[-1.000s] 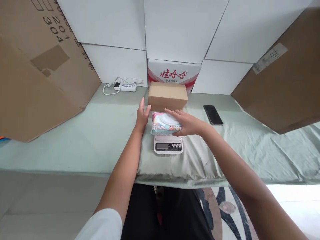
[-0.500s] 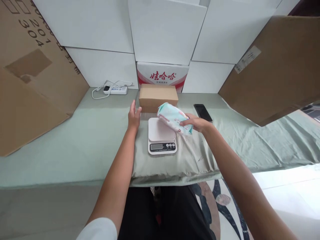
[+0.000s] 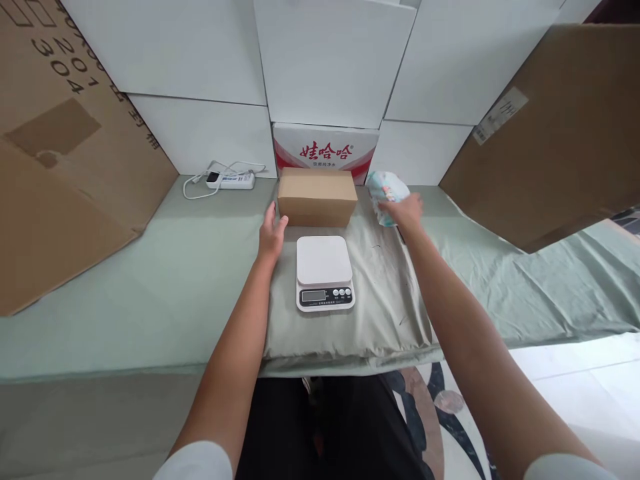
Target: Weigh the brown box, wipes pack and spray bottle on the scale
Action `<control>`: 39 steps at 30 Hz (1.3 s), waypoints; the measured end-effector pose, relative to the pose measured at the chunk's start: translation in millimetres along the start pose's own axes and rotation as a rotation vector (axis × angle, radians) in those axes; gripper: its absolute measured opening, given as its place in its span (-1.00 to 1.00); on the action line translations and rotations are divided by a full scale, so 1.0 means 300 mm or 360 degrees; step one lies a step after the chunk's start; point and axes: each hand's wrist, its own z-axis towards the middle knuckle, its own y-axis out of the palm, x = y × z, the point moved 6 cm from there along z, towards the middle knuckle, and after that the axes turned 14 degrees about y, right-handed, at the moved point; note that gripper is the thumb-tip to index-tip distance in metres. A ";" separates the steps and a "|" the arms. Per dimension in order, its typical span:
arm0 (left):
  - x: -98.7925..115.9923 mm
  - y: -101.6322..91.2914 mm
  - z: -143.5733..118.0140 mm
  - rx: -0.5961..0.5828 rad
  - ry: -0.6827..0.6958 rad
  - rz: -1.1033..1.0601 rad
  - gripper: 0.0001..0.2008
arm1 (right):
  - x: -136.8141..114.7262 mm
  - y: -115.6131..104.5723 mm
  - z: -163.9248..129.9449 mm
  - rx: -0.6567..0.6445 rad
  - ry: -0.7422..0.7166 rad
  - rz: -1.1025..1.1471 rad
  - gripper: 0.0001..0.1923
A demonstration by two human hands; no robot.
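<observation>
The right hand (image 3: 404, 212) has its fingers closed around the wipes pack (image 3: 384, 187), beside the cardboard box (image 3: 317, 196).

We have one view only, worn on the head, looking forward and down over both forearms. The surface (image 3: 150, 280) fills the middle at close range, the scale (image 3: 324, 272) sits dead centre, and the white boxes (image 3: 330, 60) rise at 12 o'clock.
</observation>
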 end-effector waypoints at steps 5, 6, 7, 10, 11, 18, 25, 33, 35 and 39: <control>-0.006 -0.004 -0.001 0.0001 -0.0006 -0.0001 -0.11 | -0.027 0.087 0.010 0.0296 0.0065 -0.0413 0.07; -0.003 -0.002 -0.002 0.0000 -0.0010 -0.0002 -0.12 | -0.019 0.088 0.004 0.0310 0.0024 -0.0482 0.09; 0.002 0.001 -0.002 -0.0002 -0.0011 -0.0006 -0.13 | -0.013 0.085 -0.007 0.0334 -0.0076 -0.0499 0.09; 0.030 0.020 -0.003 -0.0053 0.0010 -0.0035 -0.17 | -0.012 0.088 -0.083 0.0320 -0.0679 -0.0245 -0.16; 0.039 0.029 -0.003 -0.0089 0.0023 -0.0049 -0.20 | -0.008 0.108 -0.116 0.0234 -0.0876 -0.0137 -0.23; 0.032 0.024 -0.006 -0.0100 0.0000 -0.0029 -0.26 | 0.058 0.411 -0.186 -0.0704 -0.0904 0.0334 -0.07; 0.166 0.007 -0.015 -0.0120 0.0228 -0.0008 -0.23 | 0.026 0.312 -0.249 -0.0724 -0.1040 0.0405 0.02; 0.383 -0.098 -0.337 -0.0031 0.0267 -0.0013 -0.29 | 0.257 0.079 -0.488 -0.0600 -0.1227 0.0324 -0.07; 0.382 -0.106 -0.411 -0.0069 0.0177 -0.0029 -0.26 | 0.331 0.084 -0.509 -0.0594 -0.1187 0.0213 -0.05; 0.377 -0.104 -0.455 -0.0123 0.0141 -0.0030 -0.25 | 0.402 0.107 -0.534 -0.0727 -0.1157 0.0413 -0.08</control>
